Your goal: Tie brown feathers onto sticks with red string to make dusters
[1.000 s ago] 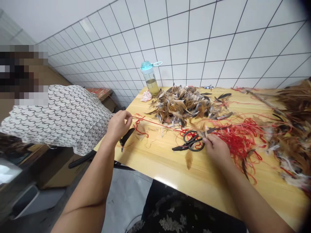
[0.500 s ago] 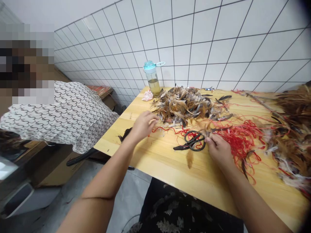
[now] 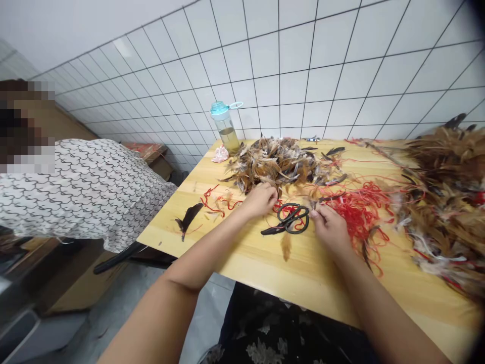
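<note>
The feather pile point(image 3: 278, 162) lies on the wooden table point(image 3: 310, 273), toward the tiled wall, brown and dark plumes heaped loosely. The left hand point(image 3: 261, 198) rests at the pile's near edge with the fingers curled down into the feathers; whether they have closed on one cannot be told from this angle. The right hand point(image 3: 329, 226) sits just right of the black scissors point(image 3: 288, 221), thumb and forefinger pinched together on a small bundle of feather stems at the edge of the red string tangle point(image 3: 358, 212).

Step in hand, as a judgement: feathers are being gathered and held for binding with string, the right hand keeping the bundle while the left draws stock from the pile. Adding a plume calls for laying its quill against the pinched stems without loosening that pinch.

Both forearms extend forward from the near table edge, the left angled inward, wrists low over the surface.

A single dark feather point(image 3: 188, 219) lies apart near the left table edge, with loose red string scraps point(image 3: 212, 201) beside it. A teal-capped water bottle point(image 3: 225, 126) stands by the wall. A second feather mass point(image 3: 447, 187) covers the right end. Another person in a patterned shirt point(image 3: 83, 187) is at the left.
</note>
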